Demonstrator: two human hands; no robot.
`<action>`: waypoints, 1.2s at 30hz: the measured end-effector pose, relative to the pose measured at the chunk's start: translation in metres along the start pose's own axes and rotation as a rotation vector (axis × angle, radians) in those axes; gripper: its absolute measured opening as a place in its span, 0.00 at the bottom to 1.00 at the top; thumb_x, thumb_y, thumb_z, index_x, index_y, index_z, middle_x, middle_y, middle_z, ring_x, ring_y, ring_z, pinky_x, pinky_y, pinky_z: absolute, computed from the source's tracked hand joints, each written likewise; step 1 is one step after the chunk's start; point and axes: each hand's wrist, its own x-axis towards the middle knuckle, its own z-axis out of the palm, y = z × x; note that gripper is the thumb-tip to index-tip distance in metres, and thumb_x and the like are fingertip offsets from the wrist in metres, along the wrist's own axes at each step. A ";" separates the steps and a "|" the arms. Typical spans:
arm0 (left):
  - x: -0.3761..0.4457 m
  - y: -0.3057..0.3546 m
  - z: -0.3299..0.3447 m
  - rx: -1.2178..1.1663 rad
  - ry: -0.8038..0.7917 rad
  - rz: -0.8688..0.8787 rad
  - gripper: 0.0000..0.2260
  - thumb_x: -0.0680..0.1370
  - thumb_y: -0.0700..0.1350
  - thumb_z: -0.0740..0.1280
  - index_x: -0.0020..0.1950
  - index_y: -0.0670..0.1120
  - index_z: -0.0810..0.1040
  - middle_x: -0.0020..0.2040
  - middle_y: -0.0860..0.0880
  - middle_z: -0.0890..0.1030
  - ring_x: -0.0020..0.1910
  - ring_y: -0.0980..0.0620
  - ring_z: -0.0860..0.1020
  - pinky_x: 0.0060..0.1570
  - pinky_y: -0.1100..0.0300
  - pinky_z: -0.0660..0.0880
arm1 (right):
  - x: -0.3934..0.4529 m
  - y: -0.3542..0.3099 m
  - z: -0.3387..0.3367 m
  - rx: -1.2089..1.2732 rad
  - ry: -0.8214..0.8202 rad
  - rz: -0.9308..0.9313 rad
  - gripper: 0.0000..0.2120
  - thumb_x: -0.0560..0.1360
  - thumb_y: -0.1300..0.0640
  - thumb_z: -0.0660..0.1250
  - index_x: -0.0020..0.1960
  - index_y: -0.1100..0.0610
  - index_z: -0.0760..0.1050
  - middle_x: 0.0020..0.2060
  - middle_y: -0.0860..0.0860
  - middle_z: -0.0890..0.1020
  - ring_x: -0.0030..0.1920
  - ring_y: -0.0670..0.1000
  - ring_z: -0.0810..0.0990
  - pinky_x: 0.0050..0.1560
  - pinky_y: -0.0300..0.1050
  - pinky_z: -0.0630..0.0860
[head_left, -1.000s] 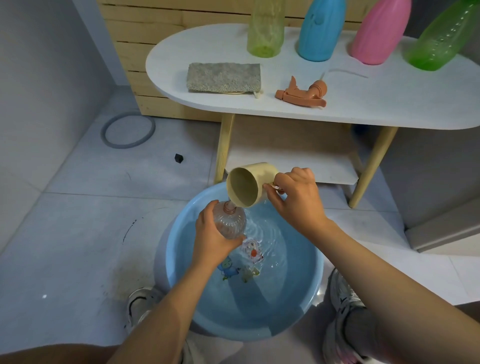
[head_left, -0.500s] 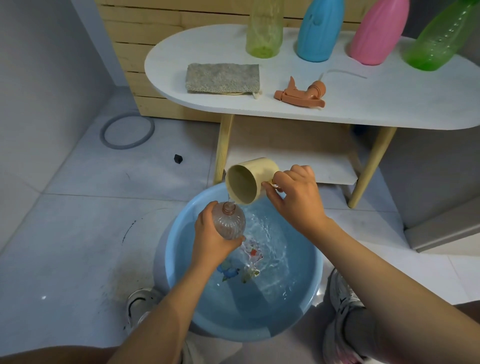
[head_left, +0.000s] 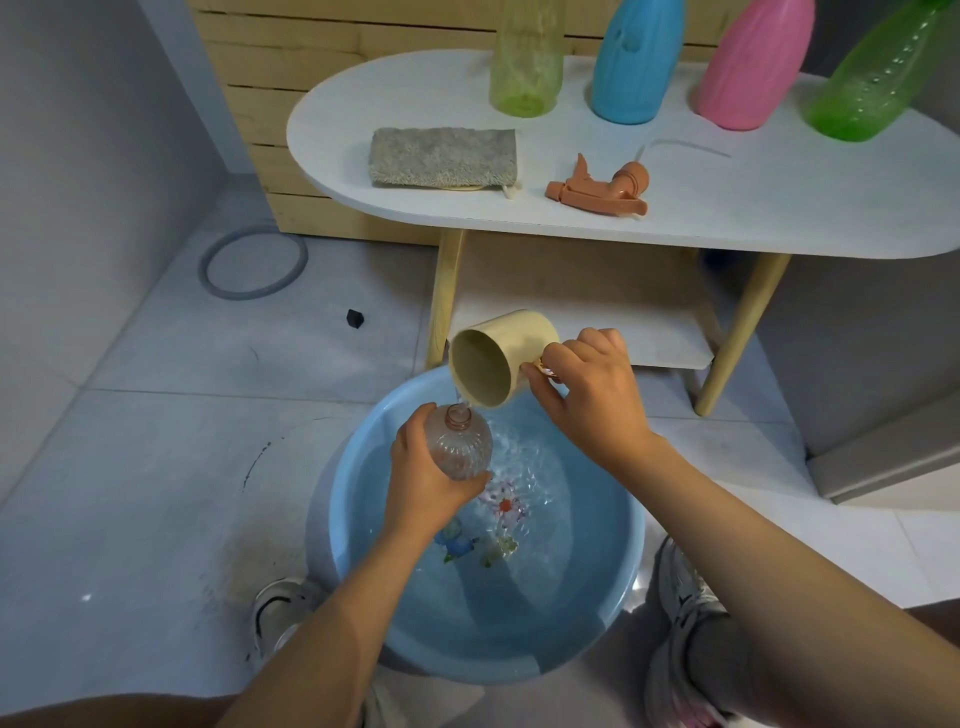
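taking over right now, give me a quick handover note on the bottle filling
Left hand grips the clear bottle, neck up, over the blue basin of water.
Right hand holds the cream cup by its handle, tipped, with a thin stream falling at the bottle's neck; some splashes into the basin.
Done: pouring is under way; the fill level cannot be told.
Left: probably finish filling, then fit the orange spray head lying on the white table.
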 end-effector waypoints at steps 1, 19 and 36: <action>0.000 0.000 0.000 -0.001 0.000 0.002 0.46 0.58 0.53 0.82 0.69 0.58 0.59 0.67 0.51 0.66 0.64 0.51 0.68 0.55 0.61 0.67 | 0.000 0.000 0.000 -0.005 -0.002 -0.001 0.13 0.72 0.58 0.68 0.32 0.63 0.72 0.25 0.54 0.76 0.30 0.57 0.71 0.38 0.47 0.66; -0.001 0.002 0.001 -0.003 -0.003 -0.001 0.46 0.58 0.52 0.82 0.70 0.56 0.59 0.68 0.50 0.66 0.65 0.50 0.68 0.58 0.59 0.70 | -0.001 -0.001 0.002 -0.010 0.027 -0.058 0.14 0.73 0.58 0.68 0.31 0.61 0.71 0.25 0.54 0.74 0.30 0.56 0.69 0.40 0.45 0.61; -0.001 0.000 0.003 0.004 -0.003 0.003 0.46 0.58 0.52 0.82 0.70 0.57 0.59 0.67 0.51 0.66 0.64 0.52 0.68 0.56 0.61 0.68 | 0.001 -0.003 -0.001 -0.041 0.056 -0.153 0.12 0.73 0.59 0.69 0.32 0.61 0.72 0.26 0.53 0.74 0.30 0.56 0.70 0.40 0.46 0.62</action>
